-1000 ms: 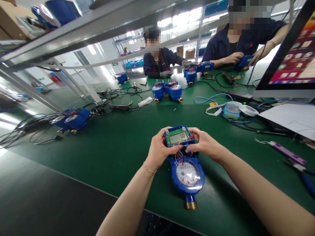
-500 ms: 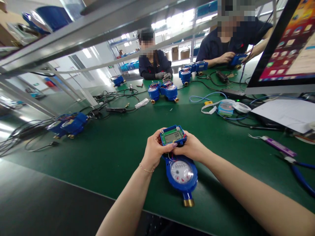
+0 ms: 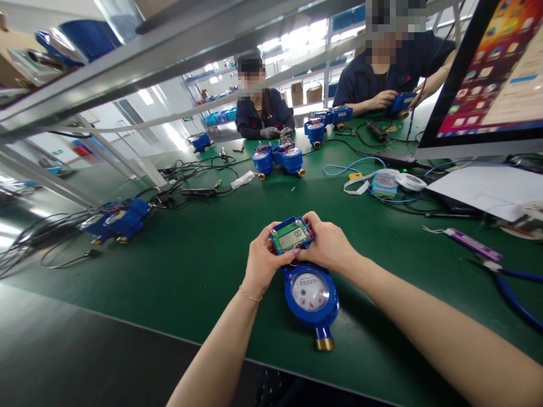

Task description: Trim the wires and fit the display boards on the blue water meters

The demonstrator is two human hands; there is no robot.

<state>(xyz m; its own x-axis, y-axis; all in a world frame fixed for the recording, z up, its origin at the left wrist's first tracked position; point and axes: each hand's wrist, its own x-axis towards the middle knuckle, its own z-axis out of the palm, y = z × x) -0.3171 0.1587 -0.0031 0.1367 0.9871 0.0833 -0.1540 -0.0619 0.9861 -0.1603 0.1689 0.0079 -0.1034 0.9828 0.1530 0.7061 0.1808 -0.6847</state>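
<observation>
A small blue display module point(image 3: 292, 234) with a green circuit board and a lit-grey screen is held between both hands. My left hand point(image 3: 265, 254) grips its left side, thumb along the lower edge. On the right side, the fingers of my right hand point(image 3: 328, 240) wrap round its edge near some red wire. Just below the hands lies a blue water meter point(image 3: 311, 294) on the green table, its round white dial facing up and its brass end pointing toward me. The meter's far end is hidden behind the hands and module.
More blue meters stand at the far middle point(image 3: 278, 157) and left point(image 3: 116, 219), among black cables point(image 3: 199, 192). To the right are a monitor point(image 3: 479, 79), white paper point(image 3: 479, 189), a purple tool point(image 3: 475, 244) and blue-handled pliers point(image 3: 509, 288). Two people sit opposite.
The module has shifted slightly left and tilted a little. My right hand has moved up along its right edge, with the fingers now higher. The camera view has turned slightly.
</observation>
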